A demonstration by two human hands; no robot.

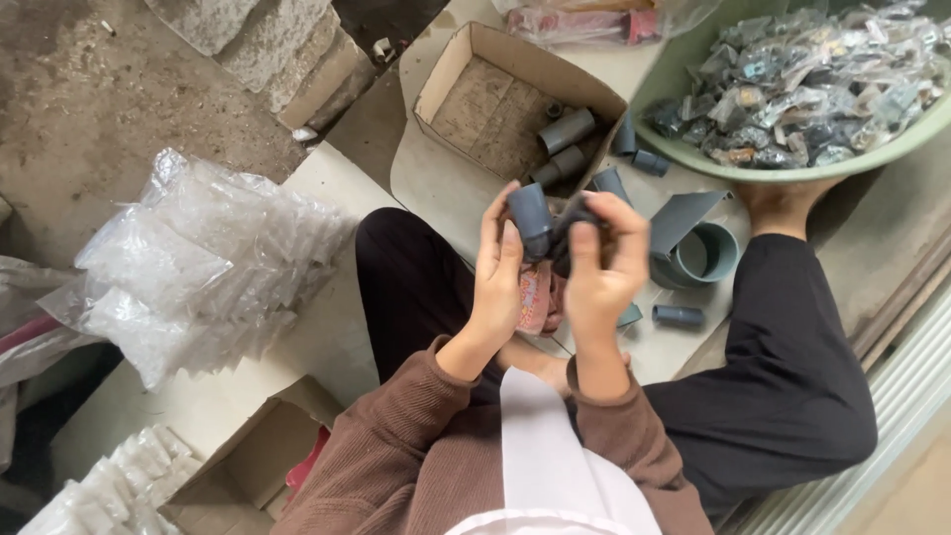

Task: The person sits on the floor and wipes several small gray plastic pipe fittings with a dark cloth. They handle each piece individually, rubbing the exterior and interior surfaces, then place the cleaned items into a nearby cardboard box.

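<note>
Head view, risks first. Left hand (498, 282) and right hand (597, 263) work a grey elbow (532, 220) and a dark piece (573, 230) in mid-air over the lap, nothing bracing them. If the two parts are pushed together at an angle, I'd expect a jam or a slip; a dropped part would likely land among the loose grey fittings (680, 316) on the cardboard sheet (441, 183) and be hard to pick out again. The pink packet (535, 297) sits pinched low in the left palm, looks loosely held, could slide out if that hand shifts grip. The right fingers cover most of the dark piece, so alignment can't be checked by eye from here.

Pose: both forearms come up from the lap, brown sleeves, wrists bent inward, hands meeting at chest centre. Left hand closed around the elbow, thumb side toward camera, fingers curled behind it. Right hand closed on the dark piece, fingertips pressing down on top; exact contact hidden.

Around: open box (515, 104) with more fittings just ahead, green basin (693, 154) of wrapped packets upper right, clear bags (198, 263) left, well apart.
</note>
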